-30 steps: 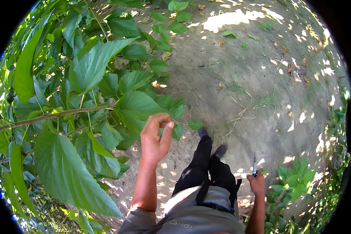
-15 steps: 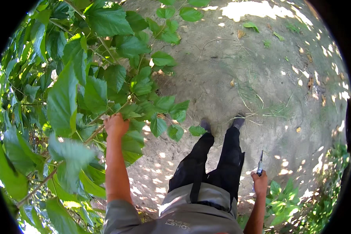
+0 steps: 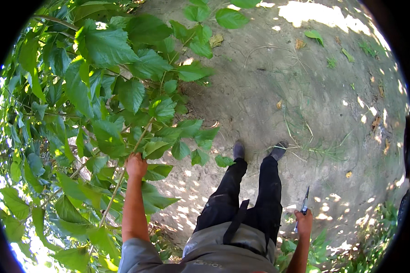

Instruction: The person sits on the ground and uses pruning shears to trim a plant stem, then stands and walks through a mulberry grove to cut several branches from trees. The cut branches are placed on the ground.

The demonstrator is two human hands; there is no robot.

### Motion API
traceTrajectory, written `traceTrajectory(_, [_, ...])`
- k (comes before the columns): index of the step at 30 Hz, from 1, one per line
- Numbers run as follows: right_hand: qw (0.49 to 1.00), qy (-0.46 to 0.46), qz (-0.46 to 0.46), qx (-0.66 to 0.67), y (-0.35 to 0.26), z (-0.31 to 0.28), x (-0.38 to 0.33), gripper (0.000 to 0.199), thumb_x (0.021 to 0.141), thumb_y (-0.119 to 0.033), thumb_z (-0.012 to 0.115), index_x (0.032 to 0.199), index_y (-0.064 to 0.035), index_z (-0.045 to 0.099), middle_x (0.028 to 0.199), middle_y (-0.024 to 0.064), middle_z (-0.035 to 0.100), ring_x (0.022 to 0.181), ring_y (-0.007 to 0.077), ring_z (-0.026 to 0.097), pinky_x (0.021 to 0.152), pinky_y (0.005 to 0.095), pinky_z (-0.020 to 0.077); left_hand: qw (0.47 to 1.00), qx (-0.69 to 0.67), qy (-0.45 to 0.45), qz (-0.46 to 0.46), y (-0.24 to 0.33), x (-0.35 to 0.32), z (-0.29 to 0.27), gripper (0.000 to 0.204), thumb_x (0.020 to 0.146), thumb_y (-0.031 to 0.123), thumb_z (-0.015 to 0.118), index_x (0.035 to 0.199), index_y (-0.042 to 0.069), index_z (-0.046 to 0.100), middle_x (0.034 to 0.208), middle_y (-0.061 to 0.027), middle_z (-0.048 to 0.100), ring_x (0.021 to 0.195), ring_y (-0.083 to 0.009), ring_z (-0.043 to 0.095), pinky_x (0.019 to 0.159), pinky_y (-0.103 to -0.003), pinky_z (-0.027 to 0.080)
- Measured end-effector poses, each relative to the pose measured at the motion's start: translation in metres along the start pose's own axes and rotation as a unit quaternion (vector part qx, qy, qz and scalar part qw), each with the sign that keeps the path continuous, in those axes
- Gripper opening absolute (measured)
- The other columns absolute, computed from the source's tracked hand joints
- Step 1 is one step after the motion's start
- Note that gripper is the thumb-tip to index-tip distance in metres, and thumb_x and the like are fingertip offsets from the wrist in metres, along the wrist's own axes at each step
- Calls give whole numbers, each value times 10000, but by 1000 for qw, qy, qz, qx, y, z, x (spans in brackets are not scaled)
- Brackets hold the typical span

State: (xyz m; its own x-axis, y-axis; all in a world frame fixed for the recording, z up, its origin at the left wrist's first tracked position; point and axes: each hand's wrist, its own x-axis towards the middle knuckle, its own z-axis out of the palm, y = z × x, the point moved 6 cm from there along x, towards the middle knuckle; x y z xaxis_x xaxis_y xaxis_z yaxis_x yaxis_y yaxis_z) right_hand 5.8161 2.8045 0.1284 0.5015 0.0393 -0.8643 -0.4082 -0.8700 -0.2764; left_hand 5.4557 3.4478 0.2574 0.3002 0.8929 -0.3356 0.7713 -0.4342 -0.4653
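My left hand (image 3: 135, 165) is closed around a thin leafy branch (image 3: 141, 139) at the left. Broad green toothed leaves (image 3: 157, 109) grow along it, and some hide part of the stem. Low on the right, my right hand (image 3: 304, 220) grips slim pruning shears (image 3: 305, 198) with a narrow pointed metal end directed away from me. The shears are well apart from the branch. Fingers hide most of their handles.
Dense foliage (image 3: 54, 136) fills the left side. Dry bare soil (image 3: 246, 100) with grass bits and fallen leaves spreads ahead and right. My shoes (image 3: 278, 150) stand on it. Low green plants (image 3: 378, 241) grow at the lower right.
My left hand has moved down and slightly nearer me with the branch, which now stands more upright. My right hand has shifted slightly nearer me, still gripping the shears.
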Motion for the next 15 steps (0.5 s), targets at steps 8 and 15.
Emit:
traceTrajectory(8, [999, 18, -42, -4, -49, -27, 21, 270, 776, -210, 676, 821, 8, 523, 624, 74, 543, 546, 172, 512, 525, 345, 401, 997, -60, -11, -57, -6, 8, -5, 222, 782, 198, 639, 955, 60, 629, 1052, -147, 635, 1030, -338, 593, 951, -520, 416])
traceTrajectory(15, [996, 84, -36, 5, -151, -43, 33, 388, 716, -241, 728, 912, 59, 578, 776, 178, 620, 721, 319, 596, 703, 420, 466, 993, -60, 32, -99, -1, 39, -41, 167, 758, 172, 592, 886, 80, 648, 982, -121, 670, 968, -319, 622, 906, -509, 420])
